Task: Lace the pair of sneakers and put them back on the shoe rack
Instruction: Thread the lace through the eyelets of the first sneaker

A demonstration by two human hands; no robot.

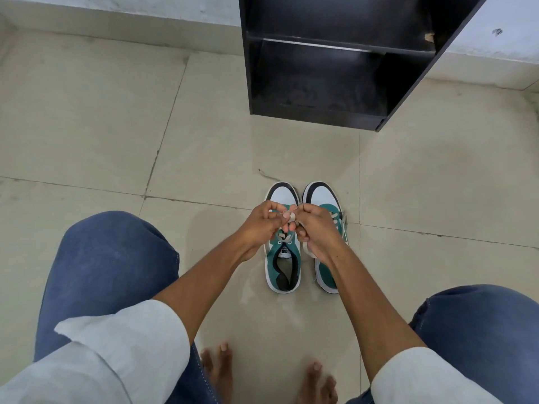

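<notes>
Two green, white and black sneakers stand side by side on the floor, toes pointing away from me. Over the left sneaker (282, 266) my left hand (264, 225) and my right hand (316, 228) meet, both pinching its beige lace (291, 217). Below my fingers the lace crosses through the upper eyelets. My right hand and forearm cover much of the right sneaker (323, 196), where beige lacing shows on its green upper. The black shoe rack (335, 68) stands beyond the sneakers, its shelves bare.
Beige floor tiles (102, 126) spread all around. A white wall (116, 7) runs behind the rack. My knees in blue jeans (110, 266) sit at both sides, and my bare feet (221, 371) rest close below.
</notes>
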